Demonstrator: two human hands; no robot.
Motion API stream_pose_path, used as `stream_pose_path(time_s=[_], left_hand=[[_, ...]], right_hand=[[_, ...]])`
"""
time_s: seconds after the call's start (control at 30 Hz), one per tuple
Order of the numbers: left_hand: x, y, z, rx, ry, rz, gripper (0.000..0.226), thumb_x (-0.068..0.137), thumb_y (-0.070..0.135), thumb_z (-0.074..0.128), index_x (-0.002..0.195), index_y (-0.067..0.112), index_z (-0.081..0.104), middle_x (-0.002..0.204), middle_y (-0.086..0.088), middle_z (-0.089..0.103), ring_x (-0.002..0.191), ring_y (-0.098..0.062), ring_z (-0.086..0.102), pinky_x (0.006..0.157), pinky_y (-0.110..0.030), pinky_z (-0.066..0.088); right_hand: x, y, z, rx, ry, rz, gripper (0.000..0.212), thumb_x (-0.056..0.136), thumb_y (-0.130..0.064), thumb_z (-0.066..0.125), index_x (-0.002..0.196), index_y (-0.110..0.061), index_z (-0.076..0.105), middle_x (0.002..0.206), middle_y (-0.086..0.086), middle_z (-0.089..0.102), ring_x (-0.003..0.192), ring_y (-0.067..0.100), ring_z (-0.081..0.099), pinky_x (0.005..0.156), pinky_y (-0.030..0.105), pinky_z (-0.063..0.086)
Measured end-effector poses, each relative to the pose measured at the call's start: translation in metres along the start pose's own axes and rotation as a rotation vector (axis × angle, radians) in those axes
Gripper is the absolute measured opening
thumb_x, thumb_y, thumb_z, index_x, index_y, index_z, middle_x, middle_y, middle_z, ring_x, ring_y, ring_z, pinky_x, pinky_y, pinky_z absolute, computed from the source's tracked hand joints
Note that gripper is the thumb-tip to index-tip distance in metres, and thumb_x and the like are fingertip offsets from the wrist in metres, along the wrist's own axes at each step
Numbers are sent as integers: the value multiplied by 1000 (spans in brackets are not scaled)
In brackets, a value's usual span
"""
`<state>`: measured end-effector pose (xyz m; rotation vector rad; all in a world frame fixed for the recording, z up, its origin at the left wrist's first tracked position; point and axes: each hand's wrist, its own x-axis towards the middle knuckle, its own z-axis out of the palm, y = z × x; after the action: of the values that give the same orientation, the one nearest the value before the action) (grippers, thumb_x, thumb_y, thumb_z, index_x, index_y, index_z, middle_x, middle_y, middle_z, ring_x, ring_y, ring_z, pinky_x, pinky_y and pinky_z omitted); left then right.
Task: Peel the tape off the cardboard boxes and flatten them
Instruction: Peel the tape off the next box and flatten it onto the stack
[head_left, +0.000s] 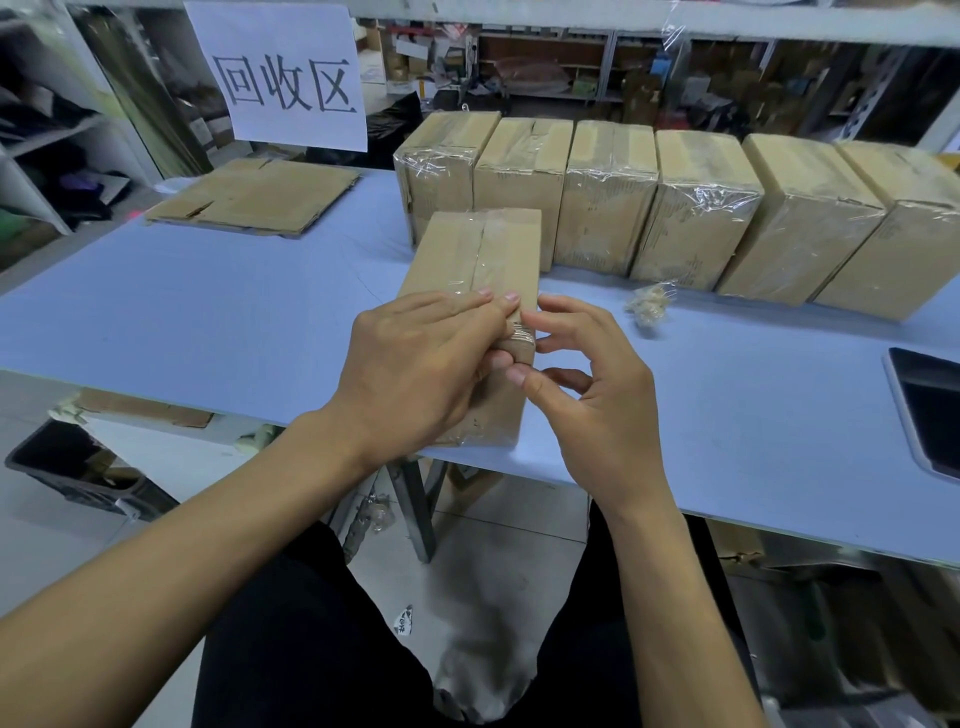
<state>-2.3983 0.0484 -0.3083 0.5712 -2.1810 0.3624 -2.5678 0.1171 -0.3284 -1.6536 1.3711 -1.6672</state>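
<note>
A taped cardboard box (478, 254) stands at the near edge of the blue table (208, 322), with clear tape running down its top seam. My left hand (415, 374) grips the box's near top corner, fingers over the top and thumb on the front face. My right hand (587, 384) is beside that corner, its fingertips at the tape's end (519, 332) on the box edge. Whether it has hold of the tape cannot be told. Behind stands a row of several taped boxes (675, 208).
A flattened cardboard sheet (254, 197) lies at the far left under a white paper sign (285, 78). A wad of peeled tape (649, 306) lies right of the box. A dark tablet (930, 405) rests at the right edge. A black bin (72, 467) sits on the floor.
</note>
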Motion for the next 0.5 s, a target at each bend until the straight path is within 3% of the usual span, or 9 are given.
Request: stream_pose_path(time_s=[0.37,0.5], left_hand=[[-1,-3,5,61,50,32,20,96,15,68,112,5,74,111,-3,76,113,-19,69,83,-42,60],[-6,-7,4,40,69,-19,20,96,15,69,114,7,74,114,0,75,116,-18,67,86,-40,59]], right_hand=[[0,-4,0,-13,5,15,40,83,-5,79,119,-20,70,130,-7,61,102,14,64,76,23,57],[-2,-4,6,3,29,70,51,85,-10,79,131,-24,61,128,-11,61,111,11,61,83,27,57]])
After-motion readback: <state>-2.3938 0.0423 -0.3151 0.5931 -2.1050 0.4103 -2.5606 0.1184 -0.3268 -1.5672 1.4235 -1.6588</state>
